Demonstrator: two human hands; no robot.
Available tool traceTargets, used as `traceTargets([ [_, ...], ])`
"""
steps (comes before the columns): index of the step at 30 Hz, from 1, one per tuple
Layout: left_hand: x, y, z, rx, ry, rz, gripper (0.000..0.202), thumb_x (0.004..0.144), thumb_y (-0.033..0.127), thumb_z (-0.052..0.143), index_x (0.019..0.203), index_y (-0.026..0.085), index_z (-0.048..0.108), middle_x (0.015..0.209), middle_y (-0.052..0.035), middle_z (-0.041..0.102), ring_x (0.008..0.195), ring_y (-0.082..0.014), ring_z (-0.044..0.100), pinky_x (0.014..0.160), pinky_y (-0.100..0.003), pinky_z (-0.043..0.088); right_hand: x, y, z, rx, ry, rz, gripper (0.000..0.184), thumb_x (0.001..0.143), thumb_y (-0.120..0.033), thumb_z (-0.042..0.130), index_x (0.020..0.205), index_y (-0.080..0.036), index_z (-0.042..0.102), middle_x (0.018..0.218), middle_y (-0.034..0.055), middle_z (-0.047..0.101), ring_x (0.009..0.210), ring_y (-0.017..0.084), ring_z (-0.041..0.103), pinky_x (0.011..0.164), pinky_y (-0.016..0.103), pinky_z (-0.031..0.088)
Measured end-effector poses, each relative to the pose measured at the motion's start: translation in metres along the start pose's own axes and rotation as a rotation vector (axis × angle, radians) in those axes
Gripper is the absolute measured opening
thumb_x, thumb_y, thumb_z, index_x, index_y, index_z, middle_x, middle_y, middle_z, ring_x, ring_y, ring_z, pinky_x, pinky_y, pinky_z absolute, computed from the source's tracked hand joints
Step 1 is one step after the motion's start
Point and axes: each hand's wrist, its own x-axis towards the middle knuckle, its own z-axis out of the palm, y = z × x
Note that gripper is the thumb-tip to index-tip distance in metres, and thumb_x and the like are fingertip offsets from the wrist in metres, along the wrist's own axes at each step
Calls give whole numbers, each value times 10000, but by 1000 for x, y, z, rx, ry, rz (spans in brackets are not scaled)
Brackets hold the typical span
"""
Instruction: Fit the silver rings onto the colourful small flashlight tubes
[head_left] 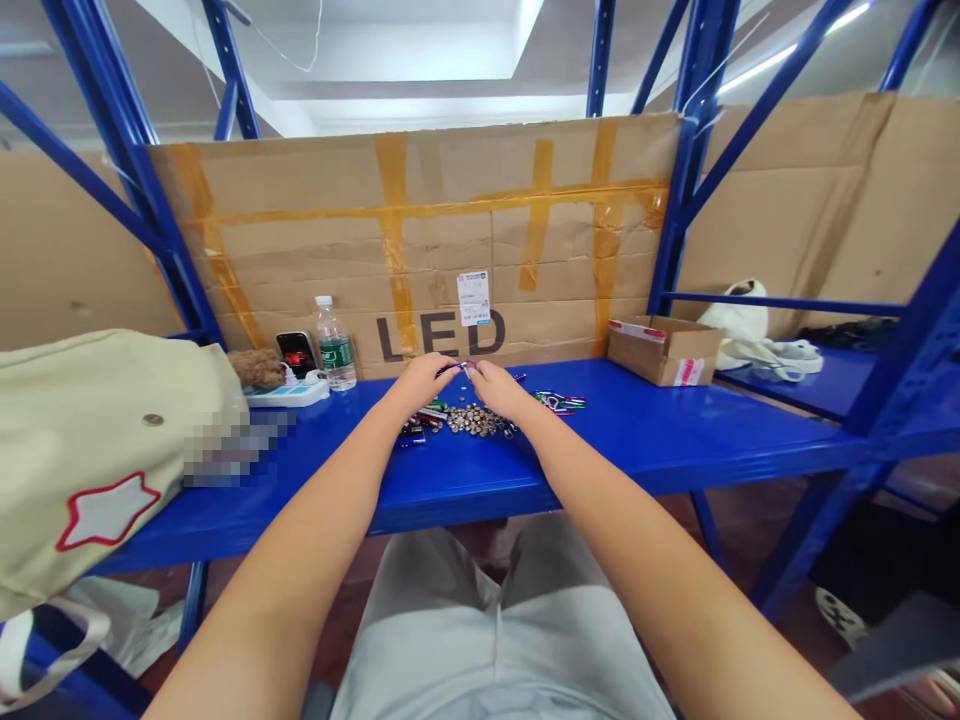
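Note:
My left hand [421,382] and my right hand [496,388] meet above the blue shelf [637,440], fingers pinched together on a small purple and silver item [463,368] held between them. Just below the hands lies a heap of small silver round parts [474,420]. Small dark and red cylindrical pieces [420,425] lie to the left of the heap. A cluster of coloured clips [561,402] lies to the right of my right hand.
A taped cardboard sheet marked LED [439,335] backs the shelf. A water bottle [334,345], a phone on a stand [298,352] and a power strip [289,393] stand at the left. A beige bag [97,450] lies far left, a small open carton [664,350] at the right.

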Motion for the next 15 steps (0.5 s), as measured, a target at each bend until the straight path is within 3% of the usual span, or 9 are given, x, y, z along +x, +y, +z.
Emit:
traceTargets([
  [4,-1,7,1,73,-20,18,267,920,276,472,1010,137,682,999,-109,703,944,-228,635,873,-348,486,-7,-8,2,-212,-21,-26,367,978,-328,310,1190,-116,523,1121,174,672,992,241,644,820,309,438],
  [9,-3,12,0,52,-9,2,270,916,291,462,987,145,678,971,-96,702,922,-222,632,854,-337,490,-14,-20,-4,-430,26,60,382,968,-326,306,1174,-106,540,1073,194,691,1008,296,658,861,379,452],
  [15,-3,18,-3,-28,10,16,305,924,311,446,1036,158,686,1049,-82,712,973,-215,638,900,-332,487,-12,-13,-6,-305,-4,44,428,985,-372,267,1176,-130,563,1145,175,678,1051,272,645,874,353,453],
])
